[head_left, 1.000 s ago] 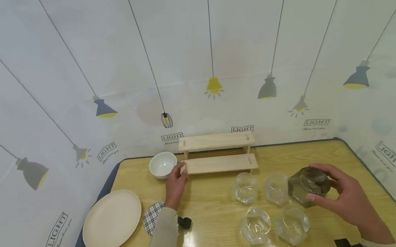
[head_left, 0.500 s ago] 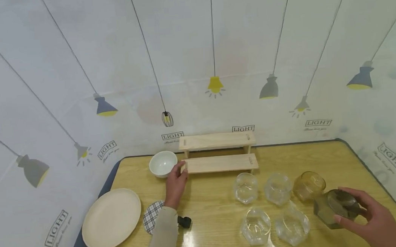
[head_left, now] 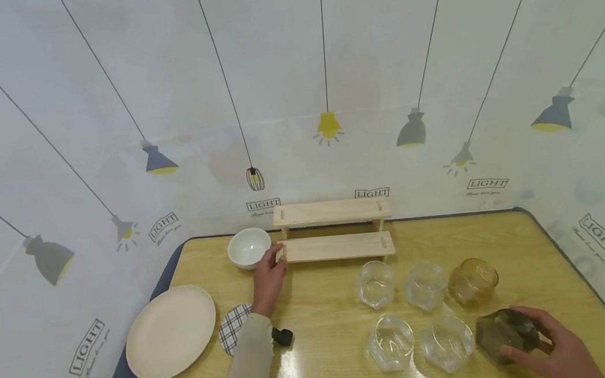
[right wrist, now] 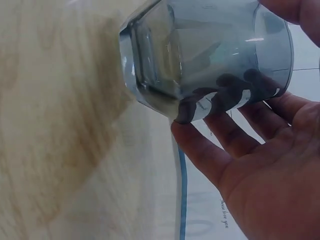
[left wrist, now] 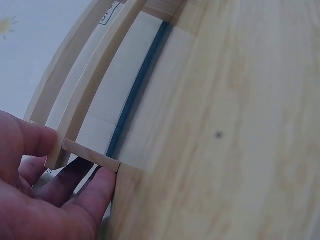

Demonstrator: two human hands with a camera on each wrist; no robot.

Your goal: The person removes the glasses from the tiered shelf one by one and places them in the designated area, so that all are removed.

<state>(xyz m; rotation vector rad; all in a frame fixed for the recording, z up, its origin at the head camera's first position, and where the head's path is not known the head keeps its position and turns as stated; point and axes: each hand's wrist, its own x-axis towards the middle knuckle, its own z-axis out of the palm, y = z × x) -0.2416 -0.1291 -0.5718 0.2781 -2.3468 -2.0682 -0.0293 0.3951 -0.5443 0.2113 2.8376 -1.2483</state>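
My left hand (head_left: 269, 280) pinches the left end of a two-tier wooden shelf rack (head_left: 337, 247), its fingertips around the lower board and leg, as the left wrist view shows. A smoky grey glass (head_left: 505, 334) is held in my right hand (head_left: 557, 344), fingers along one side and thumb on the other. In the right wrist view this glass (right wrist: 220, 55) has a faceted base close to the tabletop; I cannot tell whether it touches. Beyond it stands an amber glass (head_left: 473, 282). Several clear faceted glasses (head_left: 447, 342) stand to its left.
A white bowl (head_left: 249, 248) sits left of the rack. Nearer lie a large beige oval plate (head_left: 171, 333) and a checked round mat (head_left: 234, 327), partly under my left sleeve. A lamp-patterned wall covering (head_left: 295, 68) borders the wooden table (head_left: 321, 326) behind.
My right hand has brought the grey glass towards me and lower, from in front of the amber glass to beside the near clear glass. My left hand stays on the rack.
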